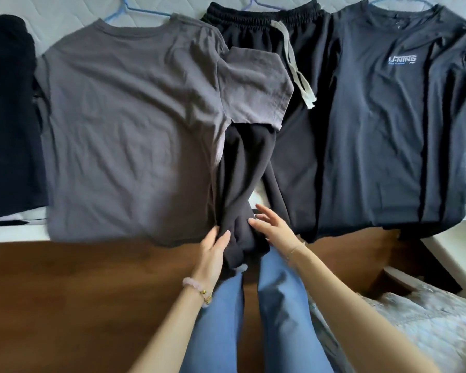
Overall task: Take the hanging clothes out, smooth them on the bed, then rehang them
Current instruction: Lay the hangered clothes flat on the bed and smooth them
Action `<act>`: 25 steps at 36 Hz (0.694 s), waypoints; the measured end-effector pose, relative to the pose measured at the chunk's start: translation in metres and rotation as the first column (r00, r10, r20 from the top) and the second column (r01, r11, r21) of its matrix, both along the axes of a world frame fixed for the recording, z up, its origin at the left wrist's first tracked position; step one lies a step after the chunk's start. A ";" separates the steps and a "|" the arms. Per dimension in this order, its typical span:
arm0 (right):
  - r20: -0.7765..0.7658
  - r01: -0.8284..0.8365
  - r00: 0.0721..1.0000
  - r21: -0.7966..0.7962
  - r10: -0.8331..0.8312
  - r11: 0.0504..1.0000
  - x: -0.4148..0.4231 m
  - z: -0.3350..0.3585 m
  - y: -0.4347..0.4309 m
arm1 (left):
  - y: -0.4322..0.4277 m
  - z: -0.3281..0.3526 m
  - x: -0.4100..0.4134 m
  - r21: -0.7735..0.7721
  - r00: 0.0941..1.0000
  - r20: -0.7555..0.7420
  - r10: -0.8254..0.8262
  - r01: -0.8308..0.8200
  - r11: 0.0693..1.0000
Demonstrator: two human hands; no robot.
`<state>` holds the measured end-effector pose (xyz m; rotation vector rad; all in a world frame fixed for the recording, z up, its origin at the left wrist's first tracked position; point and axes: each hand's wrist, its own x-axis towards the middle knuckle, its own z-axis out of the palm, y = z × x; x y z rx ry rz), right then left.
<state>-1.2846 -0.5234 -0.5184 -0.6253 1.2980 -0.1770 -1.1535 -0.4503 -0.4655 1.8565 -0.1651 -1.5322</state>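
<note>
Jeans-clad legs (253,305) stand at the bed (65,14) edge, both arms reaching in. Left hand (215,247) grips the bunched cuff end of the black trousers (250,162), thumb over the fabric, fingers tucked behind. Right hand (270,225) sits just beside it, fingers spread and loose, touching the same leg. Those trousers run up the bed between the grey T-shirt (129,130) and the dark T-shirt (382,135), whose edges overlap them.

A home bedroom: a quilted bed (65,12) spreads beyond the grip, with shirts (124,125) and trousers (256,162) laid flat on it, hangers (135,9) at the collars. Wood floor (65,292) lies left of the grip, a shaggy rug (414,332) lower right.
</note>
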 end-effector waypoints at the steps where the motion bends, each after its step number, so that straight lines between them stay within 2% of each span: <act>1: 0.037 0.027 0.999 0.072 -0.030 0.997 0.004 -0.001 0.005 | 0.002 0.001 0.005 -0.031 0.997 -0.071 0.030 -0.032 0.999; 3: 0.079 0.030 0.996 0.149 -0.042 0.988 0.011 0.000 0.013 | 0.004 0.004 0.016 -0.071 0.986 -0.156 0.050 -0.062 0.996; 5: 0.048 0.030 0.998 0.119 -0.035 0.993 0.016 0.006 0.020 | 0.006 0.002 0.030 -0.061 0.982 -0.178 0.057 -0.069 0.996; 9: 0.006 0.174 0.985 -0.118 -0.174 0.978 0.016 0.023 0.028 | 0.007 0.000 0.051 0.028 0.993 0.054 0.103 -0.104 0.994; 11: 0.023 0.175 0.984 -0.222 -0.175 0.959 0.015 0.033 0.032 | 0.008 -0.002 0.050 0.030 0.978 0.177 0.112 -0.119 0.992; 13: 0.009 0.171 0.984 -0.302 -0.176 0.938 0.015 0.041 0.032 | 0.009 -0.007 0.042 0.082 0.970 0.198 0.139 -0.157 0.984; 15: -0.058 0.167 0.977 -0.374 -0.203 0.912 0.011 0.039 0.033 | 0.008 -0.013 0.034 0.126 0.968 0.154 0.197 -0.217 0.968; 17: -0.123 0.156 0.969 -0.370 -0.214 0.916 0.002 0.029 0.034 | 0.008 -0.016 0.025 0.132 0.967 0.153 0.205 -0.226 0.965; 22: -0.438 -0.064 0.895 -0.310 -0.083 0.949 -0.022 0.004 0.035 | 0.009 -0.019 0.009 0.057 0.948 0.291 0.127 -0.150 0.987; 25: -0.566 -0.245 0.824 -0.346 0.006 0.906 -0.027 0.003 0.033 | 0.015 -0.013 0.000 -0.028 0.892 0.446 -0.077 0.100 0.995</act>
